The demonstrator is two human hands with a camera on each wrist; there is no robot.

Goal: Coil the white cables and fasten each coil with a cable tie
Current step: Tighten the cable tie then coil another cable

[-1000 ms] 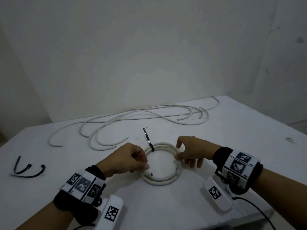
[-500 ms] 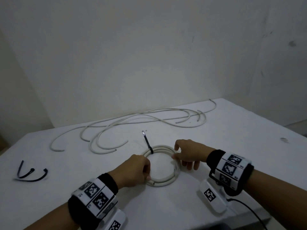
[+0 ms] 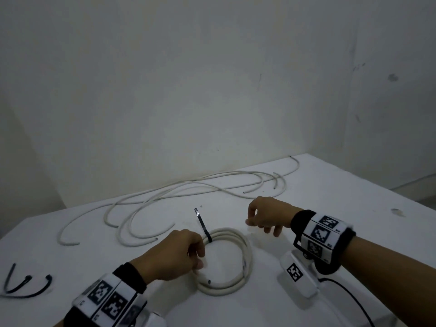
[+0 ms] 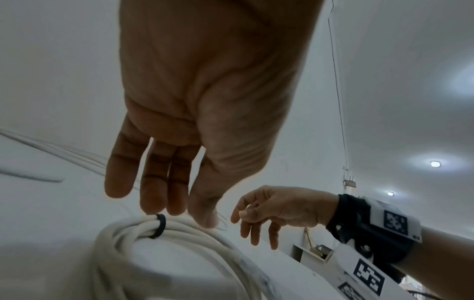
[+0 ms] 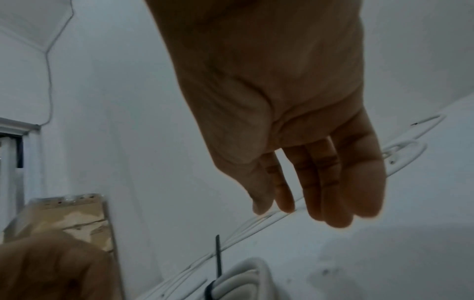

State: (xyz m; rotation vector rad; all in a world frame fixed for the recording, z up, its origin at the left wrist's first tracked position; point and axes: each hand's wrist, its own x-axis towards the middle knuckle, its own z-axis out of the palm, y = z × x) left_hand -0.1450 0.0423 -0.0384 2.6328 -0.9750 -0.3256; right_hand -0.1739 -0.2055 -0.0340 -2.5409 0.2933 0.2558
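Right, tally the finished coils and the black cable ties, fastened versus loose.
Finished coil: 1
Fastened tie on it: 1
Loose ties, far left of the table: 2, as far as shows
Total: 4

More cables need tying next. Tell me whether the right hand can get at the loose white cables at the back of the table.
Probably yes. The right hand is lifted off the tied coil and holds nothing, and bare table lies between it and the loose white cables just beyond its fingers.
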